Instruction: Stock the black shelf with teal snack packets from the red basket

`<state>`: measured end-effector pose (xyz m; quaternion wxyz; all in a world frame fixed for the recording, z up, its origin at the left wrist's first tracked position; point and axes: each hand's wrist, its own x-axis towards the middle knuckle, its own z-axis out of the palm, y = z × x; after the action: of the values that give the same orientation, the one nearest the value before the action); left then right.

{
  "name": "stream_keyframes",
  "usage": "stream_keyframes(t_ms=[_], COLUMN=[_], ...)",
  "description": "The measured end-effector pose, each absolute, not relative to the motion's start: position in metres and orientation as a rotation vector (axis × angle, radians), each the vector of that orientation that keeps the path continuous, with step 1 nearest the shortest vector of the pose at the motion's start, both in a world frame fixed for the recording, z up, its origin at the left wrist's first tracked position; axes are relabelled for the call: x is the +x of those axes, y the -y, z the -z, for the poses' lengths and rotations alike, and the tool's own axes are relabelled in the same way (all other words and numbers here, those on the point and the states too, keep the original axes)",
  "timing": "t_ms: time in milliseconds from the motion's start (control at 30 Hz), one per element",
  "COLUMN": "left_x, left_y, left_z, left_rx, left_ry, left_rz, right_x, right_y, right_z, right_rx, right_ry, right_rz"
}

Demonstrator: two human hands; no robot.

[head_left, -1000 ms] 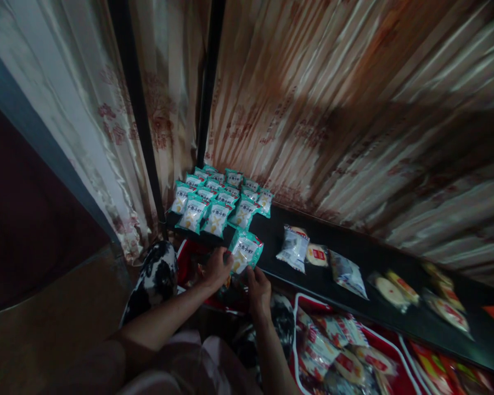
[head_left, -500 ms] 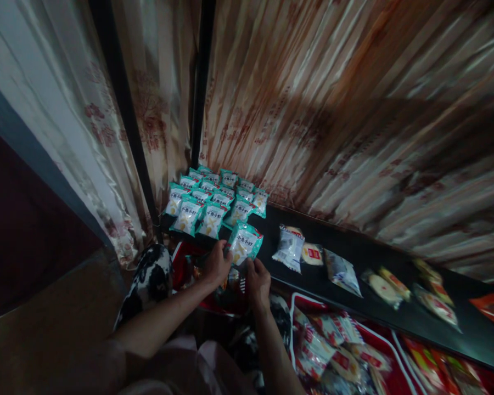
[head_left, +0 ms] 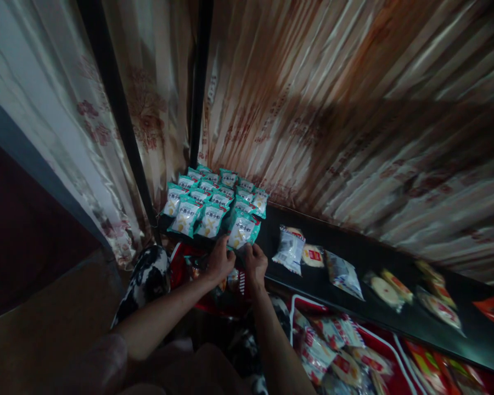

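A teal and white snack bag (head_left: 242, 229) leans at the front right of a group of matching snack bags (head_left: 212, 216) on the black shelf (head_left: 267, 241). My left hand (head_left: 221, 261) pinches its lower left corner. At its lower right edge, my right hand (head_left: 255, 264) has its fingers closed on the same bag. Several of these bags stand in rows, propped upright and overlapping, at the shelf's left end. The fingertips are partly hidden behind my knuckles.
Farther right on the shelf lie a white and blue packet (head_left: 289, 249), a silvery packet (head_left: 344, 272) and wrapped round crackers (head_left: 385, 291). Below are a red basket of packets (head_left: 181, 274) and a white-rimmed red basket (head_left: 395, 343). Curtains (head_left: 313, 109) hang behind; a black post (head_left: 200, 82) stands at the corner.
Both hands have moved the snack bag slightly away from me and up to the front of the group. It now covers part of the bag behind it.
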<state>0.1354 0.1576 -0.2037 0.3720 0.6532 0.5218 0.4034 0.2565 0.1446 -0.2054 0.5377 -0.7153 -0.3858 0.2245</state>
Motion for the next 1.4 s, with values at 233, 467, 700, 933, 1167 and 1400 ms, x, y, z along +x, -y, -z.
stream_keyframes(t_ms=[233, 467, 700, 933, 1167, 1400], left_x=[0.141, 0.143, 0.138, 0.136, 0.135, 0.132], left_y=[-0.169, -0.172, -0.169, -0.163, -0.166, -0.167], left_z=[0.205, 0.207, 0.205, 0.203, 0.204, 0.206], left_rx=[1.711, 1.781, 1.908, 2.109, 2.184, 2.223], left_ry=[-1.321, -1.347, -1.384, -1.404, -1.429, -1.406], left_rz=[-1.043, -1.045, -1.006, -0.909, -0.846, -0.848], right_x=[0.262, 0.261, 0.261, 0.259, 0.258, 0.258], right_y=[-0.164, -0.178, -0.183, -0.182, -0.180, -0.179], right_z=[0.212, 0.218, 0.217, 0.219, 0.222, 0.226], right_rx=[-1.726, -1.728, -1.770, -1.783, -1.824, -1.796], right_ry=[0.948, 1.023, 1.062, 1.020, 1.077, 1.076], right_rz=[-0.501, -0.476, -0.539, -0.493, -0.495, -0.384])
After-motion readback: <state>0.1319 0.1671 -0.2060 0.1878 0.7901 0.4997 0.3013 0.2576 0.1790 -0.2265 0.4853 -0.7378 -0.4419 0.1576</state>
